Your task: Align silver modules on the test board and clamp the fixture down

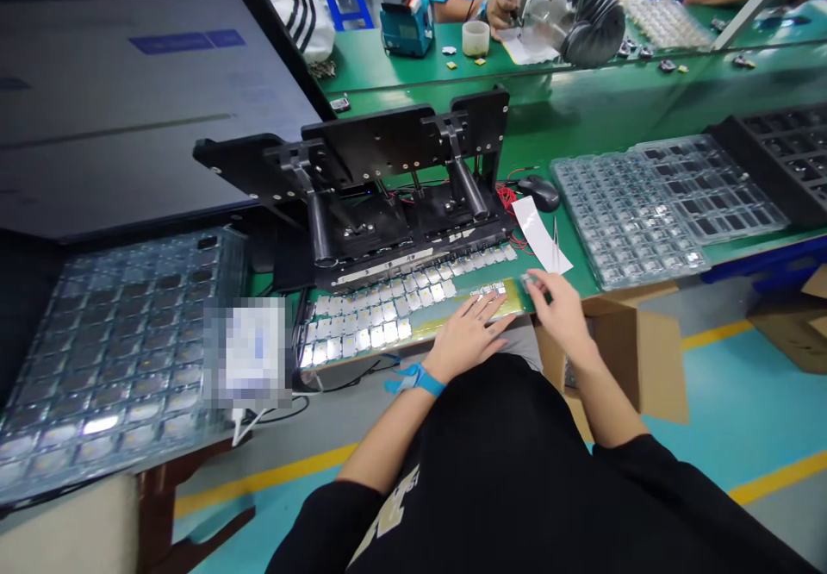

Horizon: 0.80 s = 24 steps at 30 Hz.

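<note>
My left hand (469, 333), a blue strap at its wrist, lies with fingers spread over a yellowish strip (512, 296) at the bench's front edge. Its fingertips touch a few small silvery modules (494, 288) on that strip. At the strip's right end, the thumb and forefinger of my right hand (556, 308) pinch a small pale piece (526, 280), too small to name. Rows of small silvery square modules (362, 328) lie to the left of my hands. Behind them stands a black fixture (401, 186) with two lever handles. Tweezers (556, 238) lie on white paper (537, 233).
A monitor (148, 83) rises at the left, above a clear compartment tray (129, 358). More clear trays (626, 212) lie at the right beyond a black mouse (539, 192). Cardboard boxes (656, 367) stand below the bench edge. Across the bench, a co-worker's hand (500, 14) holds a tool.
</note>
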Each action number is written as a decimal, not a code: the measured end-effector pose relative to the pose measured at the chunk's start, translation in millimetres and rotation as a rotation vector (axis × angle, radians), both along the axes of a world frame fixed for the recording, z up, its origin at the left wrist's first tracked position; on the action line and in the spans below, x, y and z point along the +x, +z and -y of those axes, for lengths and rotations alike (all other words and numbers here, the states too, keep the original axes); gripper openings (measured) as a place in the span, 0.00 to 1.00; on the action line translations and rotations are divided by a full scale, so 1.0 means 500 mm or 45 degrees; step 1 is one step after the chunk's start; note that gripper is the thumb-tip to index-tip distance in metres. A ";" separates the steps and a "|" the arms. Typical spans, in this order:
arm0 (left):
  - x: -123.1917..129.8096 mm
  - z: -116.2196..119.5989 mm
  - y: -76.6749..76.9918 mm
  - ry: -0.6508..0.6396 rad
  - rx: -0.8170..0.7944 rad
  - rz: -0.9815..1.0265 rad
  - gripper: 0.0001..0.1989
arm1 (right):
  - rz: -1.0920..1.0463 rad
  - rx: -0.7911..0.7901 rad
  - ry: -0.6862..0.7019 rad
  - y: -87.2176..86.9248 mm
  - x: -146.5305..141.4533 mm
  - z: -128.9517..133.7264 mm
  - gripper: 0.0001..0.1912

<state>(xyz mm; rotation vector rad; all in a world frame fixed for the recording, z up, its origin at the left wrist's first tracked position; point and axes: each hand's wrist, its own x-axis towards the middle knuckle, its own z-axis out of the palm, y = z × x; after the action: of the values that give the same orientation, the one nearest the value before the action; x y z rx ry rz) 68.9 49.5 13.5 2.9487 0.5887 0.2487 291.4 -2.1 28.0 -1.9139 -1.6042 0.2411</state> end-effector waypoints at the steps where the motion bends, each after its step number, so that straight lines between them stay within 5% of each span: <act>1: 0.000 0.000 0.001 0.002 -0.004 0.001 0.25 | -0.016 -0.019 0.037 -0.012 -0.025 -0.007 0.15; 7: 0.002 0.000 0.007 0.006 -0.014 0.000 0.25 | 0.031 -0.084 0.014 -0.042 -0.059 -0.022 0.17; 24: -0.002 0.001 0.000 0.026 0.038 0.014 0.24 | 0.014 -0.094 0.114 -0.028 -0.057 -0.014 0.17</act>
<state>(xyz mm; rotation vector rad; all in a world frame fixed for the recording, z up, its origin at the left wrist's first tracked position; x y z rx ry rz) 67.9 49.0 13.6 2.9694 0.6189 0.2778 263.1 4.7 13.9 -1.9029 -1.7121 0.3317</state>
